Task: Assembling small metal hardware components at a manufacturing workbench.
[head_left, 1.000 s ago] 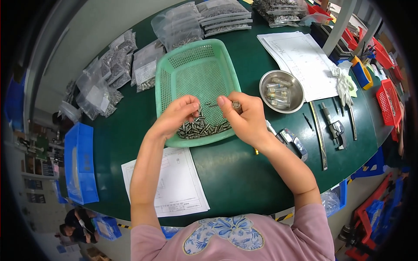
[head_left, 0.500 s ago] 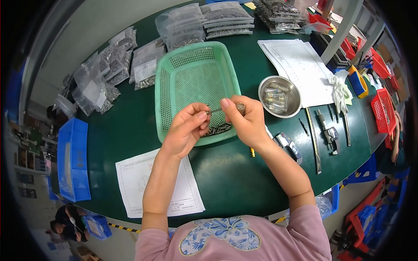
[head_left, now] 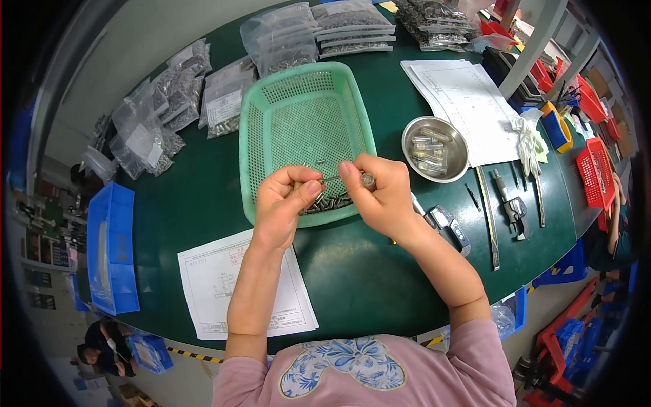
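Two bare hands meet above a dark green round table (head_left: 203,197), seen from over the person's head. Nearest the viewer is a pink sleeve with a blue and white flower print (head_left: 359,370). Just beyond it, left of the forearms, a white printed paper sheet (head_left: 234,285) lies flat on the table.

The left hand (head_left: 285,207) is curled, its thumb and fingertips pressed together on the left end of a thin straight metal pin (head_left: 330,179). The right hand (head_left: 380,197) pinches the pin's other end, with a small round grey metal part (head_left: 368,181) held at its fingertips. The pin runs level between both hands, over the near edge of a light green perforated plastic basket (head_left: 305,115). A heap of small dark metal pieces (head_left: 325,203) lies in the basket's near corner, just under the hands.

To the right sit a small black and blue device (head_left: 449,226), a long steel ruler (head_left: 487,217) and a shiny steel bowl holding small clear tubes (head_left: 435,148). A second white sheet (head_left: 468,102) lies beyond the bowl. On the left edge stands a blue plastic bin (head_left: 112,247). Farthest away, clear plastic bags of small metal parts (head_left: 285,37) line the table's far rim.
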Demonstrator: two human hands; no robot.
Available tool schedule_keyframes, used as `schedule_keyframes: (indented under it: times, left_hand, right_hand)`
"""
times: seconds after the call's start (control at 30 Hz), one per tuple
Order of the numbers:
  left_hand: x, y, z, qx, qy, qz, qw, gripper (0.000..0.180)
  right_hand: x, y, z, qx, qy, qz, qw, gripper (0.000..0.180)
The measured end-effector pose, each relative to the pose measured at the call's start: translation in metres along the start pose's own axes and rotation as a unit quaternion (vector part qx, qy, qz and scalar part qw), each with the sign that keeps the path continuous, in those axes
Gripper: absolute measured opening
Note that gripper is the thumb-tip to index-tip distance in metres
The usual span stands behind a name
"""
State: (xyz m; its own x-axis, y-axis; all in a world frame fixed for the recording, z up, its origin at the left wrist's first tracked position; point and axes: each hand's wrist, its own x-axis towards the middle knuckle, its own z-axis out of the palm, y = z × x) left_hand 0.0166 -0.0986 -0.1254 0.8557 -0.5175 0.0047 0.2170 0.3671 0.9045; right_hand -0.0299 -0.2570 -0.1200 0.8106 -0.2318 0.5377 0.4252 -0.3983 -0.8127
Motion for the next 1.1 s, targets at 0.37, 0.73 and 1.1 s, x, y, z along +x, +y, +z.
schedule_keyframes:
  times: [0.37,0.73,1.1]
  left_hand:
    - [0.000,-0.006,-0.014,-0.032,-0.012,-0.041,0.999,0.011]
    - [0.012,0.010,0.000,0.108,0.043,-0.057,0.992,0.014]
    - [0.037,0.004,-0.035,0.317,0.029,-0.106,0.942,0.016]
  right_hand:
    - [-0.001,0.002,-0.003,-0.082,-0.050,-0.109,0.989,0.013]
    - [0.011,0.006,-0.023,-0.180,-0.091,-0.141,0.969,0.005]
    - [0.026,0.012,-0.032,-0.189,-0.087,-0.027,0.978,0.009]
